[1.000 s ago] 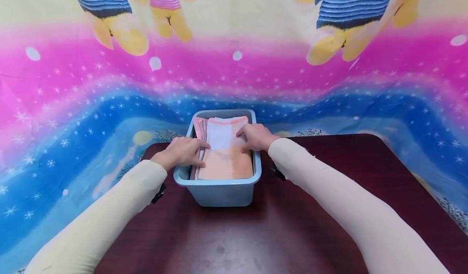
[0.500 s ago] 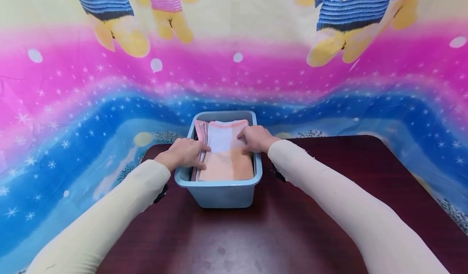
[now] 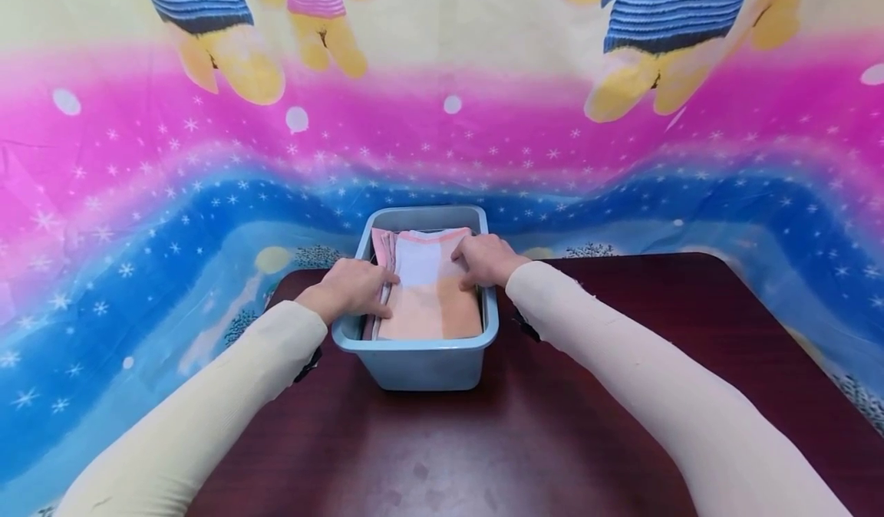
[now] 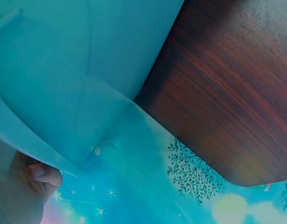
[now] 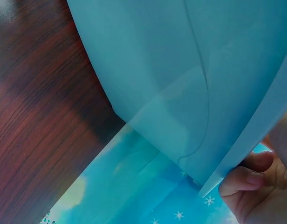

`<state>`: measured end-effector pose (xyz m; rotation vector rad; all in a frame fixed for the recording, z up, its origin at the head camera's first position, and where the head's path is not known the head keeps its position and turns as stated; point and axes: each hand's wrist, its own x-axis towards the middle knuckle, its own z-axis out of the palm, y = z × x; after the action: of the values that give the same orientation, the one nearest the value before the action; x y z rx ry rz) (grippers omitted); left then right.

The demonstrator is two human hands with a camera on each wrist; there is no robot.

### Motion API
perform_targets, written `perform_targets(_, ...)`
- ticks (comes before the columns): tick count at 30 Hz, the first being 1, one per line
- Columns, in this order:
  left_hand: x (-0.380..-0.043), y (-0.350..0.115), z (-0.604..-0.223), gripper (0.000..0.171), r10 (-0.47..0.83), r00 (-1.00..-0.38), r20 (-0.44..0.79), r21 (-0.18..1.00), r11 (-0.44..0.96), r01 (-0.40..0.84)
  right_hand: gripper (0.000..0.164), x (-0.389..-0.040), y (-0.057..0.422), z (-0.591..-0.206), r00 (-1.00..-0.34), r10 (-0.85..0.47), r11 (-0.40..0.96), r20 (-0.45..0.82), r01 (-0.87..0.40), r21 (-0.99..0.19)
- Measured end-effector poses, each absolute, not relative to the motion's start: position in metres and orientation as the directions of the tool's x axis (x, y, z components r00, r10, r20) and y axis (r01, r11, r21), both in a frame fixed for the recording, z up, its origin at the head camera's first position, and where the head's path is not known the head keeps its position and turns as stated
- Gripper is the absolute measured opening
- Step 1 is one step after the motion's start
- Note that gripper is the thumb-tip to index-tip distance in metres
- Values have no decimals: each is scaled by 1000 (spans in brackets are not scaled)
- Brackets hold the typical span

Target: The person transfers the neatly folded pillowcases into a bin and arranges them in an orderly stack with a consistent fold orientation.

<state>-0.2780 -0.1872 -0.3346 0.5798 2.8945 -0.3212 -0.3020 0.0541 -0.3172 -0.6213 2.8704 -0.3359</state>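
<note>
A folded cloth (image 3: 421, 294) in white, peach and tan blocks, with a pink band along its far edge, lies inside a blue-grey plastic bin (image 3: 421, 369). My left hand (image 3: 354, 285) reaches over the left rim and holds the cloth's left edge, its thumb nearer me than the index finger. From the right, my right hand (image 3: 486, 260) grips the other side edge with curled fingers. More folded fabric (image 3: 384, 248), pink and grey, stands along the bin's left wall. Both wrist views look mostly at the bin's outer walls, with a few curled fingers (image 5: 250, 179) showing beyond the rim.
The bin stands toward the back of a dark red-brown wooden table (image 3: 594, 425). A printed curtain (image 3: 442, 141) with bears and snowflakes hangs behind the table and along its sides.
The cloth's far edge has sunk slightly lower within the bin over the last second. Both hands keep nearly the same place on its sides.
</note>
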Motion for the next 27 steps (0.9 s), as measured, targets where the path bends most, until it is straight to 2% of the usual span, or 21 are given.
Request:
perform_targets(18,-278,-181,-339,57,382,-893,-237,-298,847,441,27,-299,51,-323,-881,-463,878,-96,-441,-184)
perform_targets(25,-276,-178,-335,59,373,-902,-218,-298,854,426,56,-304,52,-324,-885,-459,881,-79,-442,-168)
perform_targets(27,-275,-178,-334,58,362,-906,-218,-284,865,414,56,-305,51,-325,-884,-460,879,-79,-441,-179)
